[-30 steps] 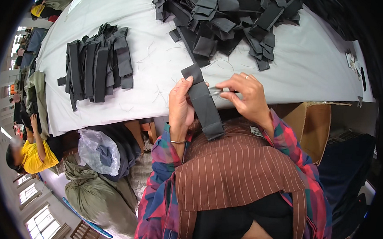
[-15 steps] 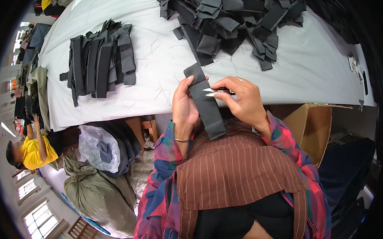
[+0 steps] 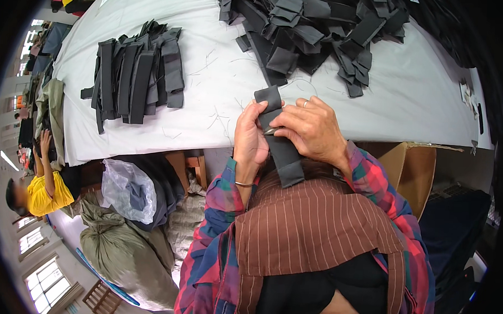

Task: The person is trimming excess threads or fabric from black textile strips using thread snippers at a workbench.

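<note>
Over the near edge of the table, a dark grey fabric strip (image 3: 286, 159) slants from upper left down toward my apron. My left hand (image 3: 250, 137) is closed on its left edge, thumb lying on top near the upper end. From the right, my right hand (image 3: 314, 130) bends over the strip's middle with its fingers closed around small thread snips (image 3: 270, 131). Only a bit of their metal blades shows, against the cloth near my left fingers; the handles are hidden in my palm.
On the white-covered table (image 3: 203, 122), a row of dark strips (image 3: 135, 78) lies left and a loose heap of strips (image 3: 306, 31) lies far. Thread ends are scattered between. A cardboard box (image 3: 409, 173) stands below right, a tied sack (image 3: 121, 252) below left. A person in yellow (image 3: 48, 197) is at far left.
My right hand has turned over and moved in closer to the strip, so the snips' blades, spread and visible before, are now mostly covered. The view has shifted slightly.
</note>
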A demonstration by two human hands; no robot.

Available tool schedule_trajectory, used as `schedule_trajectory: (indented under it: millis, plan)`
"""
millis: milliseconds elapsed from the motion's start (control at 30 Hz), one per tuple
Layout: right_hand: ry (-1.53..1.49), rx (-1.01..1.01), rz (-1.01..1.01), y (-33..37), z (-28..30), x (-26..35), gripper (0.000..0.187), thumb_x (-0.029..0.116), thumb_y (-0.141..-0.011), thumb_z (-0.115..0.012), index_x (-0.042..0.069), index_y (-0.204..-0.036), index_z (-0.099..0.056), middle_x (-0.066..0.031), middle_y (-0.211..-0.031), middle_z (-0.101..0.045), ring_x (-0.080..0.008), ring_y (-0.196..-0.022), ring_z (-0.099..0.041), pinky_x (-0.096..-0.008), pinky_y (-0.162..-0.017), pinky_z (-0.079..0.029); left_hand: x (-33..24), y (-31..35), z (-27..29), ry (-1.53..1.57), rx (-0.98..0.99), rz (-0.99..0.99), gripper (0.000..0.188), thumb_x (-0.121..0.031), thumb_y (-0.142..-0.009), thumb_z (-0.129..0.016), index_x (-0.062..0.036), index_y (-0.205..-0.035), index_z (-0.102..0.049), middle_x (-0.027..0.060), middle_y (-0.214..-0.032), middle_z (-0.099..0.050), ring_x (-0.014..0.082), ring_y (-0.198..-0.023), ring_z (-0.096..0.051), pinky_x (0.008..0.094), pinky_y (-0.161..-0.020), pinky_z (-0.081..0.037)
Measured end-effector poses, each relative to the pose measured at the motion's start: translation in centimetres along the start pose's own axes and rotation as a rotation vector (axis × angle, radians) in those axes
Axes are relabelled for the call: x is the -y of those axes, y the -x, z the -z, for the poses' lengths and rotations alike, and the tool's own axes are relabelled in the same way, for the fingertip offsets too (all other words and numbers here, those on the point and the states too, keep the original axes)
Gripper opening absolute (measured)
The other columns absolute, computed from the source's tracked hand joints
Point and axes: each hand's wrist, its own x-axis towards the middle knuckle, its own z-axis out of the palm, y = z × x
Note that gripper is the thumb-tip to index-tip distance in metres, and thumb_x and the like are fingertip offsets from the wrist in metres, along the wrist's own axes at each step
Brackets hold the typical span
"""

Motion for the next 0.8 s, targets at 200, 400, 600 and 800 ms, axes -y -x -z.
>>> schedule_trajectory:
  millis: [200,400,600,800]
  plan:
    - [-0.102,-0.115,-0.129,0.7,-0.3,-1.6,0.02,0.017,-0.075,-0.073,0.013,-0.092,-0.065,0.003,-0.072,-0.055,-0.0142,-0.066,-0.053,-0.029,-0.062,-0.041,-0.5,0.8,0.2,0.041,0.185,0.104,0.039,-0.03,-0.097,-0.042,0.0026,-0.115,-0.054,0.0149,-0.103,-0.064,0.0245,-0.092,-0.063,0.0357,-0.082,-0.053]
    - [-1.05,-0.087,-0.616,0.3,-0.9,-1.6,0.015,0.002,-0.081,-0.068,0.002,-0.096,-0.066,0.0038,-0.081,-0.057,-0.0032,-0.077,-0.052,-0.0183,-0.067,-0.042,2.3,3.3,-1.7,-0.147,0.225,-0.005,0.048,-0.041,-0.097,-0.048,-0.0003,-0.124,-0.047,0.0113,-0.111,-0.059,0.0182,-0.092,-0.061,0.0323,-0.08,-0.053]
    - [-1.15,-0.16,-0.619,1.0,0.2,-1.3,0.016,-0.012,-0.077,-0.058,-0.001,-0.086,-0.062,-0.0022,-0.098,-0.053,-0.0086,-0.087,-0.051,-0.0224,-0.079,-0.042,2.1,4.0,0.4,-0.081,0.459,0.229,0.057,-0.038,-0.086,-0.068,-0.0019,-0.124,-0.047,0.0065,-0.11,-0.059,0.0127,-0.095,-0.057,0.0265,-0.081,-0.05]
    - [-1.254,-0.101,-0.579,2.0,1.8,-0.5,0.009,0.0,-0.075,-0.063,0.003,-0.078,-0.055,-0.0038,-0.105,-0.052,-0.0064,-0.08,-0.048,-0.0193,-0.073,-0.036,-0.1,4.3,0.9,-0.123,0.299,0.201,0.047,-0.013,-0.076,-0.075,-0.0025,-0.115,-0.052,0.0043,-0.103,-0.059,0.0128,-0.093,-0.059,0.0276,-0.085,-0.048]
